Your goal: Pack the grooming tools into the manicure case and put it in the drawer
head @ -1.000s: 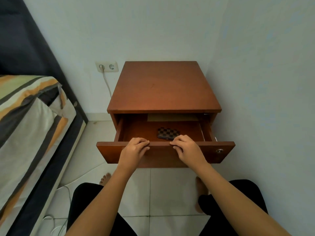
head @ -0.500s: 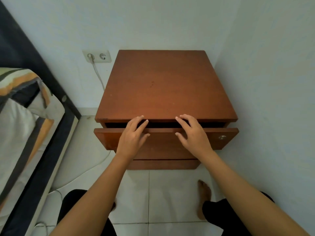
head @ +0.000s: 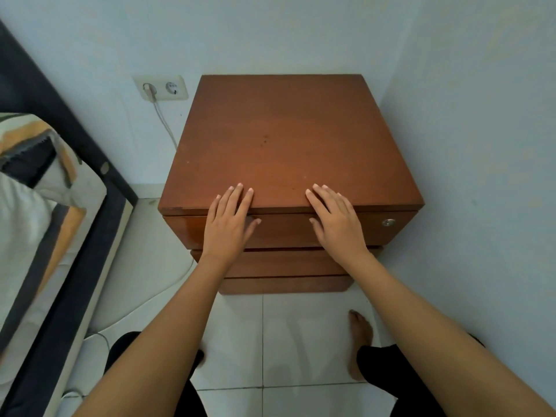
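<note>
A brown wooden nightstand (head: pixel 288 139) stands in the room's corner. Its top drawer (head: pixel 288 231) is pushed in flush, with a small round metal lock (head: pixel 388 222) at its right end. My left hand (head: pixel 227 227) lies flat against the drawer front, fingers spread and reaching over the top edge. My right hand (head: pixel 338 222) rests flat the same way a little to the right. Neither hand holds anything. The manicure case is hidden inside the drawer.
A bed with a striped cover (head: pixel 36 212) and dark frame runs along the left. A wall socket (head: pixel 161 87) with a white cable sits left of the nightstand. White tiled floor (head: pixel 282 332), my knees and a bare foot (head: pixel 359 341) lie below. A wall (head: pixel 481 145) bounds the right.
The drawer was open with the checkered case inside; both hands pushed it in until it shut. My fingers have gone from gripping the drawer's edge to lying flat on its front.
</note>
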